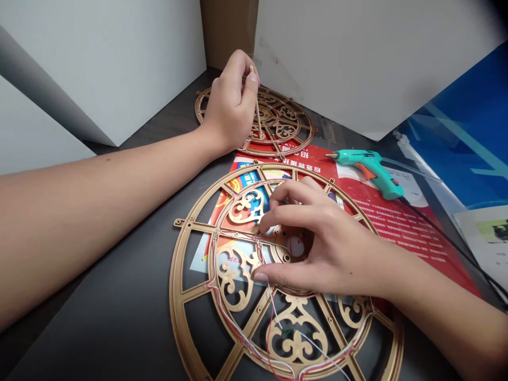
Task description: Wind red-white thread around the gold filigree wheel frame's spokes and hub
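My left hand (234,103) is closed in a pinch around a thin wooden stick (259,117), which slants down over the farther gold openwork wheel (305,140). My right hand (317,233) is over the hub of the nearer gold wheel (186,233). Its thumb and index finger are apart on either side of a bundle of red and white wires (260,251), and I cannot tell whether they touch it. Red and white wires also run along the nearer wheel's inner ring and spokes. A round white piece (296,246) shows at the hub, partly covered by my right hand.
A teal glue gun (371,166) lies to the right, its black cord (436,233) trailing toward the right edge. Red printed sheets (397,222) lie under the wheels on the dark table (130,317). White panels (317,63) stand behind and at the left.
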Action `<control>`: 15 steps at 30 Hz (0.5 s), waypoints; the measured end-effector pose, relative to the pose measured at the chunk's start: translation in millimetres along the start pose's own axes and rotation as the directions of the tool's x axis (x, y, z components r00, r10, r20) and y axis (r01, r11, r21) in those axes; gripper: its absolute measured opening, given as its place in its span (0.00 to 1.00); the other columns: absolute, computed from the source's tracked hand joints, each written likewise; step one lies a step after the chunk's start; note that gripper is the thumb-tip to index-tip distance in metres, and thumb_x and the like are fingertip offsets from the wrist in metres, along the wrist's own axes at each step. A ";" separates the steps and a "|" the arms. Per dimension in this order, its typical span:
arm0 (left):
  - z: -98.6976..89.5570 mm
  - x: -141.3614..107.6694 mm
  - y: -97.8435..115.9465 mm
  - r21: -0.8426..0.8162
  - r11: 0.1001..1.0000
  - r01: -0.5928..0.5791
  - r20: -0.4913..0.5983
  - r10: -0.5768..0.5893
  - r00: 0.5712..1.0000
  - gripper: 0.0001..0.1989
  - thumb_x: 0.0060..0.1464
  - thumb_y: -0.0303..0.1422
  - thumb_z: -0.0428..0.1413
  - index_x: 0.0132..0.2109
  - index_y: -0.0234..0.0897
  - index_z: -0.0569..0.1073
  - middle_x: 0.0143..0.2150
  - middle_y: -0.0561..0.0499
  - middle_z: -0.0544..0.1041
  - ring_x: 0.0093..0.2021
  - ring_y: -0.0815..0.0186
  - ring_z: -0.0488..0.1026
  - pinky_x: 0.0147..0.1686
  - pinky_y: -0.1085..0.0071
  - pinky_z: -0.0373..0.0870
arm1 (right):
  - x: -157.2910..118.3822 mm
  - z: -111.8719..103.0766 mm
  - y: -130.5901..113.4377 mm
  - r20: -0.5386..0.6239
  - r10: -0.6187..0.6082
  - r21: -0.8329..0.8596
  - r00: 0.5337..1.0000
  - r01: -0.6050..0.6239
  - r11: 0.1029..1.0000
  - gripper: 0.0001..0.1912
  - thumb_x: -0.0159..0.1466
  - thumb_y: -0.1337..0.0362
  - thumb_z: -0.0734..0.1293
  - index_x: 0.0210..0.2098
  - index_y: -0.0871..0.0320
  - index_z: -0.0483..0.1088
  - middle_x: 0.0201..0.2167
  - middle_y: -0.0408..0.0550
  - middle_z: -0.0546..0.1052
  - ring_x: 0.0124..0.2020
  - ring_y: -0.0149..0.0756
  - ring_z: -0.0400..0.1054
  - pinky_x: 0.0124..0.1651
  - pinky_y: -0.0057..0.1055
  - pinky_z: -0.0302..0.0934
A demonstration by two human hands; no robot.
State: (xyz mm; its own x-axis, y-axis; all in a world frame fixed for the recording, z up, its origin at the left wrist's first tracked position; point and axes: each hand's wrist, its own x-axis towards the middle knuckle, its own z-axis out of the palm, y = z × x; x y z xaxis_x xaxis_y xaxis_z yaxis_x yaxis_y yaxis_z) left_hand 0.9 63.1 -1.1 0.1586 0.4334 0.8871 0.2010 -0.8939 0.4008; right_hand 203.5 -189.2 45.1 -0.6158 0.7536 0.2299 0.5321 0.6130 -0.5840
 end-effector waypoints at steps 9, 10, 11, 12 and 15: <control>0.0 0.8 0.3 0.007 1.000 -0.003 0.001 0.003 1.000 0.20 0.79 0.52 0.53 0.44 0.42 0.73 0.32 0.54 0.71 0.30 0.67 0.68 0.31 0.68 0.69 | 1.3 -0.7 -2.4 0.049 0.020 0.010 0.999 -0.021 1.000 0.20 0.68 0.42 0.82 0.46 0.50 0.86 0.44 0.47 0.74 0.48 0.45 0.65 0.53 0.44 0.59; -0.1 1.2 0.8 0.012 1.000 -0.003 0.005 0.003 1.000 0.18 0.79 0.50 0.52 0.43 0.44 0.71 0.31 0.55 0.68 0.29 0.65 0.67 0.31 0.65 0.68 | 1.1 -0.8 -2.4 0.053 0.022 0.011 0.998 -0.023 1.000 0.19 0.68 0.42 0.82 0.46 0.50 0.86 0.43 0.47 0.74 0.47 0.45 0.64 0.52 0.44 0.59; -0.1 1.7 1.2 0.016 1.000 -0.003 0.008 0.003 1.000 0.17 0.79 0.49 0.51 0.42 0.45 0.69 0.30 0.54 0.66 0.29 0.64 0.67 0.31 0.63 0.66 | 0.9 -0.9 -2.3 0.056 0.021 0.010 0.998 -0.022 1.000 0.19 0.68 0.43 0.82 0.46 0.50 0.86 0.42 0.46 0.74 0.46 0.44 0.64 0.51 0.44 0.58; -0.1 2.1 1.5 0.020 1.000 -0.003 0.010 0.003 1.000 0.16 0.78 0.48 0.51 0.41 0.47 0.68 0.29 0.54 0.65 0.29 0.62 0.67 0.31 0.61 0.65 | 0.7 -1.0 -2.1 0.057 0.016 0.007 0.998 -0.016 1.000 0.18 0.69 0.43 0.82 0.46 0.50 0.86 0.42 0.46 0.74 0.45 0.44 0.64 0.50 0.43 0.58; 0.1 2.5 2.4 0.026 1.000 -0.001 0.012 0.000 1.000 0.14 0.77 0.45 0.50 0.40 0.48 0.64 0.30 0.53 0.65 0.29 0.60 0.67 0.32 0.59 0.64 | 0.0 -1.5 -1.3 0.055 -0.019 -0.014 0.998 0.020 1.000 0.17 0.69 0.45 0.82 0.45 0.50 0.86 0.40 0.46 0.74 0.45 0.44 0.63 0.50 0.44 0.57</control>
State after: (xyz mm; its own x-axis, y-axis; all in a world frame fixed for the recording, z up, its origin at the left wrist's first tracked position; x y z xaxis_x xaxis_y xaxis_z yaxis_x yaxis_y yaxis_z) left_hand 1.9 62.0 2.0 0.1699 0.4345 0.8845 0.2264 -0.8908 0.3941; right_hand 203.7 -189.6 47.1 -0.6568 0.7276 0.1980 0.5276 0.6310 -0.5687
